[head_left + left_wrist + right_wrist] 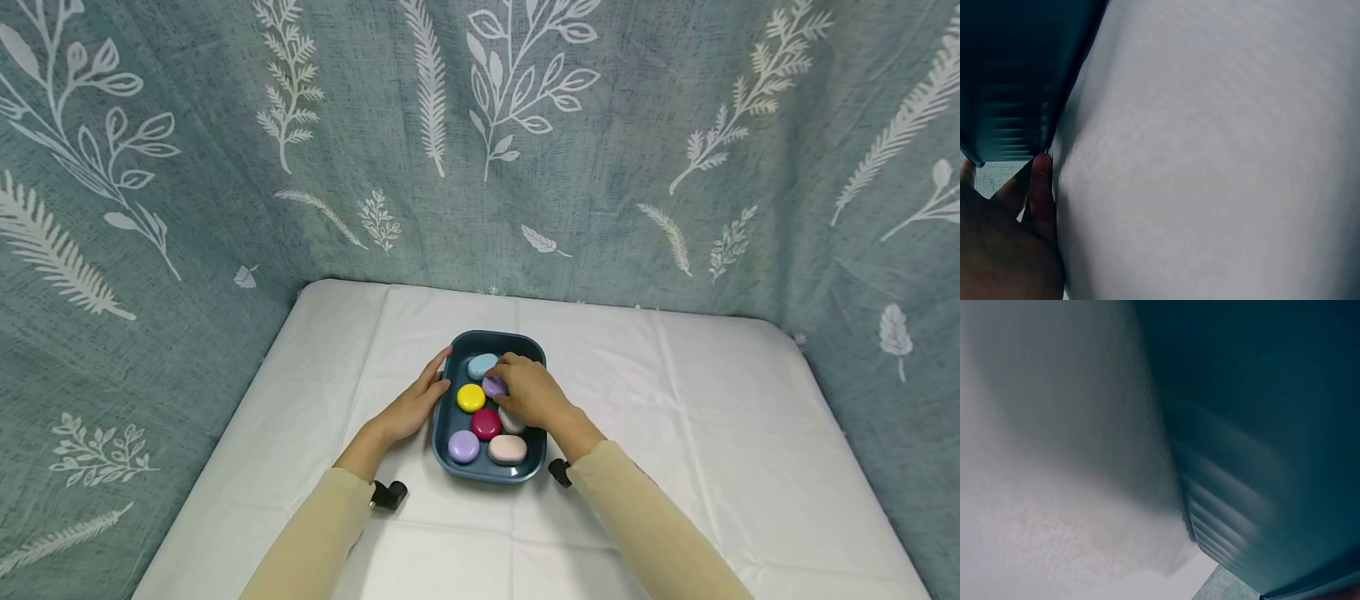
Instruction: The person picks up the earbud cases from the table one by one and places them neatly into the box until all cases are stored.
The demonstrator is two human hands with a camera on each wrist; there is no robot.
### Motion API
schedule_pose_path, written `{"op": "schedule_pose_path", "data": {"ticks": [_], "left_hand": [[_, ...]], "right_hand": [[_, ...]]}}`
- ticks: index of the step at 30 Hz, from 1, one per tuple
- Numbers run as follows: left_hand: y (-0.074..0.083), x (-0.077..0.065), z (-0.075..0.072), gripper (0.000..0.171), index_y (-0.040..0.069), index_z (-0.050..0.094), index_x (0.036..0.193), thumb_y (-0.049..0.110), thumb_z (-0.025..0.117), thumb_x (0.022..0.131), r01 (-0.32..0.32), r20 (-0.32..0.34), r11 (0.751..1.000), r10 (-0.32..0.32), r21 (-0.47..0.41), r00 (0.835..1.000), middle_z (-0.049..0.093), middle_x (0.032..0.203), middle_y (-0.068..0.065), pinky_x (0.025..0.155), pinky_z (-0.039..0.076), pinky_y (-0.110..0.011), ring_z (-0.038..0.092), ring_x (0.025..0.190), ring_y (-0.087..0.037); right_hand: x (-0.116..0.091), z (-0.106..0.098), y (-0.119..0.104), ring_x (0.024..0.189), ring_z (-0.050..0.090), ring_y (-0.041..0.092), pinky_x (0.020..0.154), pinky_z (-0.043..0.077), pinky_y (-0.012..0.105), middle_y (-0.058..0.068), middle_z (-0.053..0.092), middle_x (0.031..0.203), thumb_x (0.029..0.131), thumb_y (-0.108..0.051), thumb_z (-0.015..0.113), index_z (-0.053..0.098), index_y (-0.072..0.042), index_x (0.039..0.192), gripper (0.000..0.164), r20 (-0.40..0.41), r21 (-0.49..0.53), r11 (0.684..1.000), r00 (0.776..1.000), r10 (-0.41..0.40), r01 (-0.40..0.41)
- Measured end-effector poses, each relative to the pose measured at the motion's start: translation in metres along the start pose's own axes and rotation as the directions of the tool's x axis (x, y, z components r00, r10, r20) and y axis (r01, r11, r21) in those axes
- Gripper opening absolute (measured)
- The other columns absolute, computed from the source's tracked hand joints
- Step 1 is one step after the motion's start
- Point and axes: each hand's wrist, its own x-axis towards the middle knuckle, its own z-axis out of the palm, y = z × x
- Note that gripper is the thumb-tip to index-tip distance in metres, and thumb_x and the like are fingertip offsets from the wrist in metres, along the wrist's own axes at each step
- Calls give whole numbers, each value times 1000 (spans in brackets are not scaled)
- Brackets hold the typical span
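A dark blue rectangular tray [489, 477] lies on the white surface, with several smooth rounded pieces in it. My left hand [408, 410] rests against the tray's left side, fingers extended along it; in the left wrist view the thumb [1041, 187] touches the ribbed outer wall [1013, 125]. Reaching over the right rim, my right hand [534, 392] pinches a purple rounded piece [494, 386] inside the tray. Around it lie a light blue piece [482, 366], a yellow one [471, 398], a crimson one [486, 424] and a grey-white one [512, 421], partly hidden by the hand.
At the tray's near end sit a lavender piece [463, 447] and a pale pink oval [507, 450]. White cloth [675, 417] covers the table. A grey-green leaf-patterned curtain [480, 208] hangs behind and at both sides. The right wrist view shows mainly the tray's outer wall [1241, 456].
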Motion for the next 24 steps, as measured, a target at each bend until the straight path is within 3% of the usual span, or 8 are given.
{"op": "schedule_pose_path", "data": {"ticks": [11, 24], "left_hand": [[2, -2, 0, 57, 56, 12, 161, 41, 37, 113, -11, -1, 1000, 11, 0, 1000, 25, 172, -11, 126, 17, -65, 27, 158, -35], [0, 0, 0, 57, 55, 11, 162, 41, 38, 113, -22, 3, 1000, 22, -1, 1000, 26, 172, -12, 126, 17, -65, 28, 158, -35]], "right_hand": [[4, 5, -2, 114, 63, 30, 105, 51, 51, 10, 65, 129, 91, -23, 82, 74, -18, 127, 38, 10, 11, 999, 999, 50, -50], [5, 6, -2, 115, 64, 32, 106, 51, 51, 11, 64, 134, 90, -24, 83, 73, -18, 128, 40, 19, -14, 999, 999, 44, -43]]}}
